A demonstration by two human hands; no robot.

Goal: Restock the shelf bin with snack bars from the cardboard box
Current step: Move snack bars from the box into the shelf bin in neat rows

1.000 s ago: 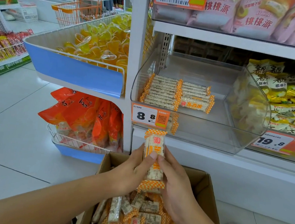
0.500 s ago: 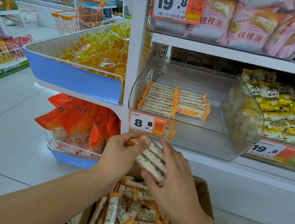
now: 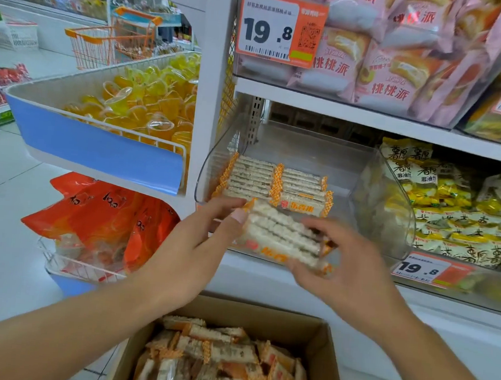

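A small stack of white snack bars with orange crimped ends [image 3: 281, 237] lies flat between both hands, right in front of the clear shelf bin [image 3: 373, 172]. My left hand [image 3: 197, 245] grips its left end with the thumb on top. My right hand [image 3: 339, 262] holds the right end with curled fingers. Inside the bin, several matching bars [image 3: 273, 182] lie in two neat rows at the left. Below my arms the open cardboard box [image 3: 330, 346] holds many loose bars [image 3: 223, 361].
A blue-fronted wire basket of yellow jelly cups [image 3: 136, 103] juts out at the left, with orange bags [image 3: 100, 217] beneath it. Yellow snack packs [image 3: 452, 202] fill the neighbouring bin on the right. Pink cake packs [image 3: 389, 50] sit on the shelf above. An orange cart [image 3: 105, 40] stands far back.
Both hands lifted the bars out of the box, turned them from upright to flat, and raised them to the bin's front edge. The camera tilted up toward the shelf.
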